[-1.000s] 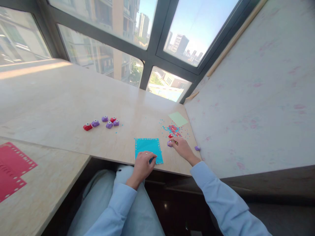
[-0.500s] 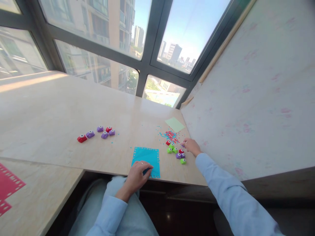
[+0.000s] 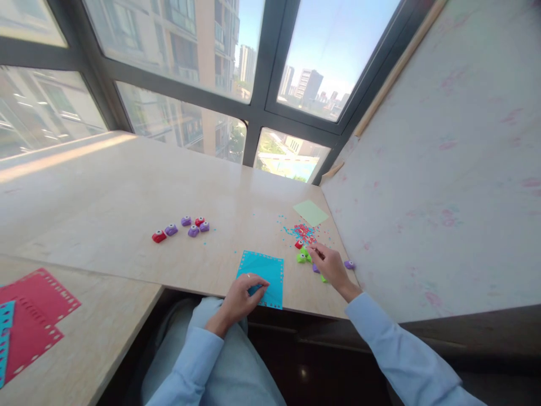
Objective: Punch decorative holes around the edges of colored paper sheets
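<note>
Since half a second ago the right hand (image 3: 332, 266) has drawn back from the confetti pile (image 3: 303, 230) and now lies over the small cluster of punches (image 3: 302, 257) at the table's (image 3: 127, 186) right edge, covering most of the ones that then lay open to view. A green punch and a red punch (image 3: 298, 244) show just left of the fingers; a purple punch (image 3: 349, 264) sits just right of the hand, against the wall panel (image 3: 443, 169). The fingers curl downward over the cluster, but whether they have closed on any punch cannot be told, as the hand hides it.

The left hand (image 3: 244, 293) has kept its place: it rests palm down on the near edge of the blue sheet (image 3: 264, 270), fingers loosely bent, pressing the paper flat rather than gripping it. The sheet lies flat at the table's near edge, its border lined with punched holes, just left of the punch cluster and apart from it.

Farther left on the table a second group of red and purple punches (image 3: 186, 225) lies well apart from both hands. A pale green sheet (image 3: 311, 212) lies beyond the confetti. On the lower surface at far left lie red sheets (image 3: 34, 310) with punched edges.
</note>
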{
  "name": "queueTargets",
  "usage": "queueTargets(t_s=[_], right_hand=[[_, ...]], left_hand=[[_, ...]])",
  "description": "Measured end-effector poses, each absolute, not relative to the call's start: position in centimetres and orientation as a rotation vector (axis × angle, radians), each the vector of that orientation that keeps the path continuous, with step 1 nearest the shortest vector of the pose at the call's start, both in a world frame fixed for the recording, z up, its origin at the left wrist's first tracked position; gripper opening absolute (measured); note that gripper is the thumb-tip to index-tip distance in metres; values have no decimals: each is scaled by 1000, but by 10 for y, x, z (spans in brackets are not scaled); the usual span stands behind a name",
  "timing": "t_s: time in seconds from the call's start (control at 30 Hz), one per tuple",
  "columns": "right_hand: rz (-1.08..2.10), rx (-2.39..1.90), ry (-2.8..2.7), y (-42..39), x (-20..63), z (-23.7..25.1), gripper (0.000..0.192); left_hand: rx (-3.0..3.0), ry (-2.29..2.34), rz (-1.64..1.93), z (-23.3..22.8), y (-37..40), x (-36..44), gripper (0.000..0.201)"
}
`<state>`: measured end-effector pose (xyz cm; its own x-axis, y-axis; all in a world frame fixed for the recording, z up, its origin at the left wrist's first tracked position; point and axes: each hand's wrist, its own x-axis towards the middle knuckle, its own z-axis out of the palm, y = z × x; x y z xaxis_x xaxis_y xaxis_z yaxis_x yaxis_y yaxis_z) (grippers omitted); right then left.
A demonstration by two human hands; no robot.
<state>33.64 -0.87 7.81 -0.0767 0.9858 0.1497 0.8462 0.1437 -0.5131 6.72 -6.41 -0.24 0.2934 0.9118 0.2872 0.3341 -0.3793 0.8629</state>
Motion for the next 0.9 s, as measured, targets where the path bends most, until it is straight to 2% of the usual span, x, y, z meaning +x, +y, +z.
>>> queueTargets(t_s=[0.1,0.2,0.3,0.47,0.67,0.8,0.9], right_hand=[[641,-1461,-2129,-44,303,49,33],[799,-1366,-2145,-64,278,19,32],[763,-1398,-2080,-67,267,1,33],[685,-1403,-1963,-66,268,-6,32],[582,-1403,-1947,-71,267,-11,30],[495,-1335,-1964,-70,268,-16,29],[417,-1294,-1977,-69,268,-19,27]], left_hand=[[1821,1088,1192,1,-68,66,16],[1773,1221,1482,4,-76,64,18],[1634,1505,1681,3,-80,60,21],[1429,1757,1781,2,-68,40,19],[1616,2053,1591,8,-21,-25,24],[1663,2333,1232,11,12,-64,35],[1648,2356,1031,7,30,-76,44]])
